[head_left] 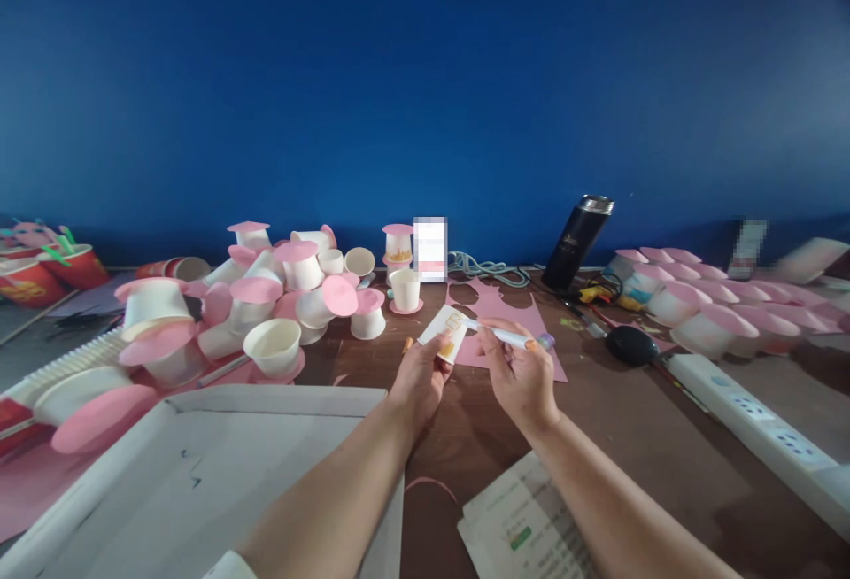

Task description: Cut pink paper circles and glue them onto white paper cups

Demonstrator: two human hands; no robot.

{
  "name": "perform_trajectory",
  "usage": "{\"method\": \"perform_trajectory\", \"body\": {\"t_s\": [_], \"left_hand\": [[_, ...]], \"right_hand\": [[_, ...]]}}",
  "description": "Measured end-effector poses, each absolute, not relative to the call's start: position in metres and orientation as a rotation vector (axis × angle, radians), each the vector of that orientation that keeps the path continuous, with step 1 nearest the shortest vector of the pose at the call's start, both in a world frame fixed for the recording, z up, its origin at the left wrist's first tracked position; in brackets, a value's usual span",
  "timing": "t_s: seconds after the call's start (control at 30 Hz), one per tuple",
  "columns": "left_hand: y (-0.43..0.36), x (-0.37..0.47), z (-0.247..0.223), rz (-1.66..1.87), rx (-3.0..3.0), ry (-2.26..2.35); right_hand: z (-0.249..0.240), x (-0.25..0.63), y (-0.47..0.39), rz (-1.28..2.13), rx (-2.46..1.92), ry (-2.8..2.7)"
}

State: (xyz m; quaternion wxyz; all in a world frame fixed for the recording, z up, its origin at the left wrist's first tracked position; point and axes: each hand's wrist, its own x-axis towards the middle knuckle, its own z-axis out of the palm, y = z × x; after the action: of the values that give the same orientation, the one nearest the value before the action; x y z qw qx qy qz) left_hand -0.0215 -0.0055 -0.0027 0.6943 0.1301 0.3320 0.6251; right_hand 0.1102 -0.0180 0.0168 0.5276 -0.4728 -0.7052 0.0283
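Note:
My left hand (423,375) is closed around a small white paper cup (444,324), which lies tilted and bears yellow-brown drawn marks on its side. In my right hand (521,380) is a white marker (508,337), pinched between the fingers, its tip pointing left at the cup's marked side. Whether the tip touches the cup cannot be made out. Beneath and behind both hands lies a cut pink sheet (551,358). Just behind the held cup, another white cup (404,289) stands on a pink disc.
Several white cups with pink discs (302,267) crowd the left. A white box lid (266,473) lies under my left forearm, printed paper (524,517) near my right. A black bottle (576,243), more cups (714,322) and a power strip (757,428) are on the right.

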Motion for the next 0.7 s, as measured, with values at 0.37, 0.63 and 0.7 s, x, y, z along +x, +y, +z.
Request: {"method": "perform_trajectory", "body": {"t_s": [0.37, 0.63, 0.7], "left_hand": [[-0.0062, -0.0212, -0.0014, 1.409, 0.273, 0.741], [-0.0046, -0.0211, -0.0017, 1.395, 0.252, 0.754], [-0.0044, -0.0211, -0.0009, 1.394, 0.238, 0.757]], "right_hand": [[0.0197, 0.1081, -0.0176, 0.057, -1.115, -1.661], [0.0185, 0.1090, -0.0172, 0.064, -1.107, -1.677], [0.0177, 0.1091, -0.0168, 0.070, -1.112, -1.683]]}}
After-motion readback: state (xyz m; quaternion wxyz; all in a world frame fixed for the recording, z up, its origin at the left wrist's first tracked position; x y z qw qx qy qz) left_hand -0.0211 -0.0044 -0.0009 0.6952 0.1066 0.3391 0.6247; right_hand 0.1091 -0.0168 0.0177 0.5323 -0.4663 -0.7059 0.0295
